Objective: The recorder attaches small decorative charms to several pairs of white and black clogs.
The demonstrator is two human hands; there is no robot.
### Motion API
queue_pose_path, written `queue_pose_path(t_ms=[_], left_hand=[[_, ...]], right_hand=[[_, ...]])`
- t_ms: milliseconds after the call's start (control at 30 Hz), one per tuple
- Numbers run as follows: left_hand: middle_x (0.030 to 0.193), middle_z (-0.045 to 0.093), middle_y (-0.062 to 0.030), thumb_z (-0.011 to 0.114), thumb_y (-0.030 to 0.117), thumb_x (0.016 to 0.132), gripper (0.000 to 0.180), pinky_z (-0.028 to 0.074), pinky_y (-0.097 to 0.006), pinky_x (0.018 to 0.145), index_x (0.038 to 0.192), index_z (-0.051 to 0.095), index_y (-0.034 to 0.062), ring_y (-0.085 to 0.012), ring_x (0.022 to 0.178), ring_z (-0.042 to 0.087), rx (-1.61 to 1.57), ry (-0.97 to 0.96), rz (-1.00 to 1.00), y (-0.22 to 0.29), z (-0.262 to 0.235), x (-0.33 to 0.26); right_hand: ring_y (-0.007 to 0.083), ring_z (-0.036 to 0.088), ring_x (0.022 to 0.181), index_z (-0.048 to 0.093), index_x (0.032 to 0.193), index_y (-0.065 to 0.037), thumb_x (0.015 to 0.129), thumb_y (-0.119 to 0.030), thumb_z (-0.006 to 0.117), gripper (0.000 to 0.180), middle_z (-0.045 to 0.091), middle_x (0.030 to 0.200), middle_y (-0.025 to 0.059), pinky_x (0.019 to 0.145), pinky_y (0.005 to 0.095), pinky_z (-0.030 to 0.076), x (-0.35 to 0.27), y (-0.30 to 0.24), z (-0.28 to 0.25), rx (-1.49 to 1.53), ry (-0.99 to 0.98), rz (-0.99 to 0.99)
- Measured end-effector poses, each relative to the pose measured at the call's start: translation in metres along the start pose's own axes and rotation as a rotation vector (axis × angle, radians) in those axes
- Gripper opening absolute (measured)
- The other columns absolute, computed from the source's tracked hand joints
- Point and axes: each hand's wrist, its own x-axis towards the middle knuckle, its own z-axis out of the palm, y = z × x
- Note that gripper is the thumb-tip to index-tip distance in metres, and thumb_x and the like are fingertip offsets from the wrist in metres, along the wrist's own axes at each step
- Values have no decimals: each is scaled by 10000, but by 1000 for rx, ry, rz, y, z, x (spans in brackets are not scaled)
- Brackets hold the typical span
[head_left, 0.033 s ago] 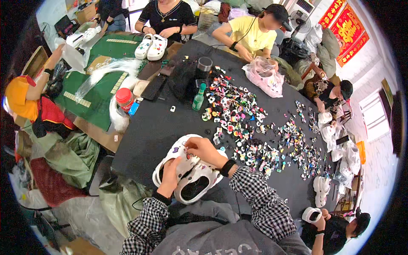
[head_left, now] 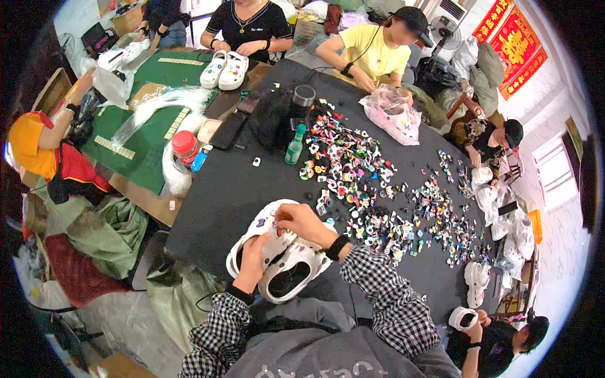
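A pair of white clogs (head_left: 293, 277) dotted with small coloured charms rests at the table's near edge. My left hand (head_left: 251, 261) grips the left clog (head_left: 259, 225) by its side, thumb on top and fingers underneath or hidden. Over that clog's upper, my right hand (head_left: 305, 223) has its fingers bent and pressed together. A small red-and-white charm (head_left: 282, 232) shows just below those fingertips; whether they pinch it or another piece is hidden. The other clog sits alongside, its opening toward me.
Loose shoe charms (head_left: 353, 170) spread over the black table (head_left: 214, 183) beyond my right hand. A green bottle (head_left: 294, 148), dark tumbler (head_left: 302, 97) and red-lidded jar (head_left: 184, 146) stand farther off. Other people work around the tables; more white clogs (head_left: 477, 283) lie at right.
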Motion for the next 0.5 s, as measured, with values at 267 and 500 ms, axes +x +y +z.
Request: queue_pose_path(t_ms=[267,500], left_hand=[[1037,636,-75,579,189,908,274,470,-305,803,1082,598,-21,-155,908,602,-61,-19,-55,6,6,-5],[1010,636,-64,577,189,898,277,464,-290,782,1071,602,-25,-139,882,598,21,25,-52,9,6,-6]], right_hand=[[277,653,680,659,803,-30,728,-139,702,140,676,752,115,626,369,507,29,-9,-16,-258,-310,-53],[262,660,700,634,777,-22,728,-114,682,115,677,746,108,610,366,496,48,-23,-17,-450,-493,-126]])
